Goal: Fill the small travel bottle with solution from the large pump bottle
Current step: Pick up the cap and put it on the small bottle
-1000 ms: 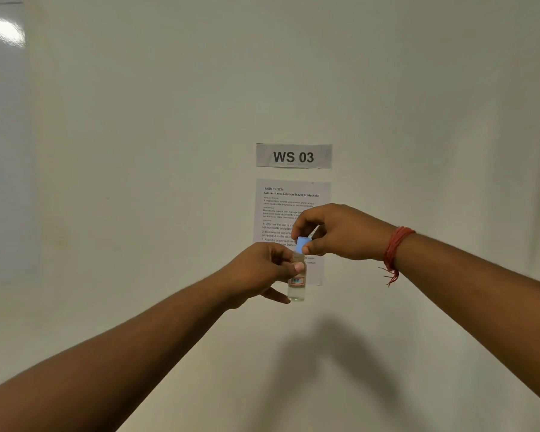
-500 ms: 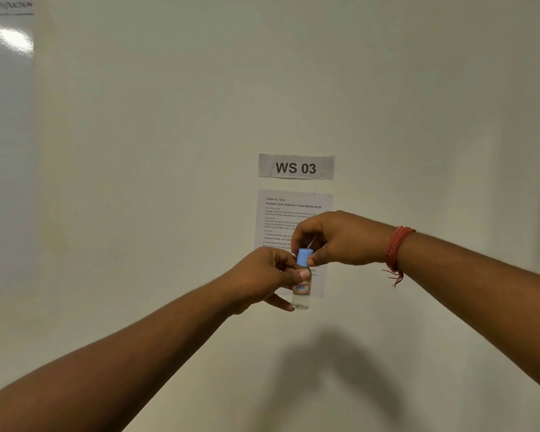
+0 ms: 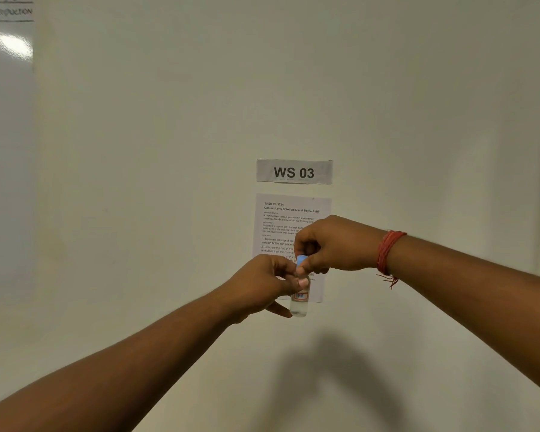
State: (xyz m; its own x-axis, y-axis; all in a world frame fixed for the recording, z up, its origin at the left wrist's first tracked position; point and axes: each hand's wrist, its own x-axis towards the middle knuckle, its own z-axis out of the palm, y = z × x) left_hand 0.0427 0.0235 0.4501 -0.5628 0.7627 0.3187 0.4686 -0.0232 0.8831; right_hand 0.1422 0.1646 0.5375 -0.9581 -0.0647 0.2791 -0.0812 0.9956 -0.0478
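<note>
The left hand (image 3: 264, 286) curls its thumb and fingers around the upper body of a small clear plastic travel bottle (image 3: 300, 302) with a red-and-white label, holding it upright in the air in front of the wall. The bottle hangs just below and to the inside of the right hand (image 3: 331, 244), whose thumb and forefinger pinch the pale blue screw cap (image 3: 302, 261) sitting on the bottle's neck. Both hands are closed tight on their parts, touching one another around the cap. A red thread bracelet (image 3: 387, 254) circles the right wrist. Behind the hands, a printed instruction sheet (image 3: 281, 219) and a "WS 03" label (image 3: 294, 172) are stuck to the wall.

The bottle looks light and stiff, probably thin rigid plastic, and clear liquid appears to fill its lower part, so a slip would likely spill little with the cap on. Its smooth round wall could turn in the fingers under a twist; gripping the labelled midsection, as now, seems soundest, with the cap taken by its sides. Whether the cap is going on or off cannot be told. The large pump bottle is out of view.
</note>
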